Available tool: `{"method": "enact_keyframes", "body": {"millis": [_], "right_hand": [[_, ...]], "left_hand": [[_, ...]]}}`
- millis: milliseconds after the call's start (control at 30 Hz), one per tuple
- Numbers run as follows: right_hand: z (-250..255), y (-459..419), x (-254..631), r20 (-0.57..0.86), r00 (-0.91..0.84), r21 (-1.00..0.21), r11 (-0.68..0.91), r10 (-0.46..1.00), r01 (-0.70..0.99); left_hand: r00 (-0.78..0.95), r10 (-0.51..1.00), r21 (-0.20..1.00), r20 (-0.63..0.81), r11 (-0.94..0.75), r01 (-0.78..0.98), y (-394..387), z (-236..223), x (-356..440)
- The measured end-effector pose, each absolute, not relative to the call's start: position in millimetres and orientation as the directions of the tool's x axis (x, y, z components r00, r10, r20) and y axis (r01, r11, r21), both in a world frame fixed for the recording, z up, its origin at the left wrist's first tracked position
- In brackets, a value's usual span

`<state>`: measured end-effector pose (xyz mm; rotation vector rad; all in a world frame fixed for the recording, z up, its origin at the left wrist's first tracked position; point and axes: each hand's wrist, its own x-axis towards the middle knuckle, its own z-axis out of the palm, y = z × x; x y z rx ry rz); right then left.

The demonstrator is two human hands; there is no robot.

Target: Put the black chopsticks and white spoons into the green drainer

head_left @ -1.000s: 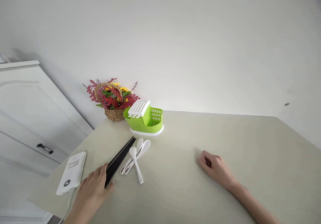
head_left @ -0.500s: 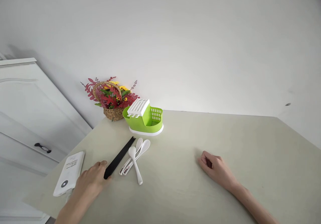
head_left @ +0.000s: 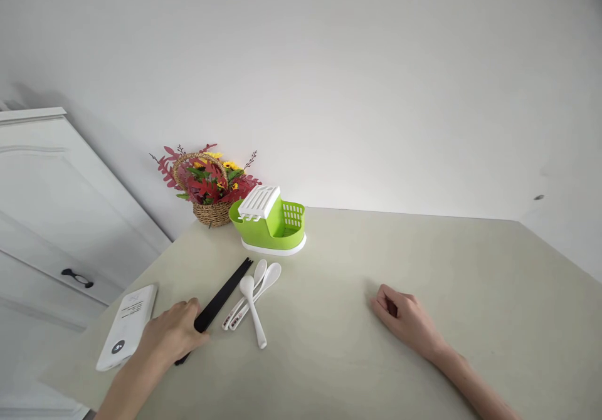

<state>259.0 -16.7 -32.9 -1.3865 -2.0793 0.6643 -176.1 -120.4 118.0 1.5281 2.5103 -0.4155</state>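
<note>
My left hand (head_left: 177, 332) is closed round a bundle of black chopsticks (head_left: 224, 296) at the table's left side. Their far ends point toward the green holder, and the near ends stick out below my hand. Just right of them lie three white spoons, one plain spoon (head_left: 254, 316) crossing over two spoons with patterned handles (head_left: 236, 317). Behind these stands a green basket-like utensil holder (head_left: 282, 242) with a white slotted top and white base. My right hand (head_left: 403, 315) rests on the table in a loose fist, holding nothing.
A white power bank or similar device (head_left: 129, 323) lies by the left table edge, partly behind my left wrist. A wicker basket of artificial flowers (head_left: 211, 213) stands at the back left, against the holder. White cabinet doors (head_left: 56, 213) are left of the table (head_left: 376, 370).
My left hand has shifted its grip slightly on the chopsticks, and their near ends now show below it. My right hand and the spoons stay in place.
</note>
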Motion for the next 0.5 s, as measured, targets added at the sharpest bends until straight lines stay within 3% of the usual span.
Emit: {"method": "enact_keyframes", "body": {"millis": [333, 500], "right_hand": [[-35, -16, 260, 0.134, -0.326, -0.683, 0.326, 0.936, 0.654], [-33, -16, 260, 0.127, -0.329, -0.682, 0.323, 0.936, 0.656]], "left_hand": [[-0.449, 0.823, -0.196, -0.349, 0.404, 0.893, -121, 121, -186], [-0.407, 0.842, -0.153, -0.354, 0.377, 0.914, -121, 118, -194]]}}
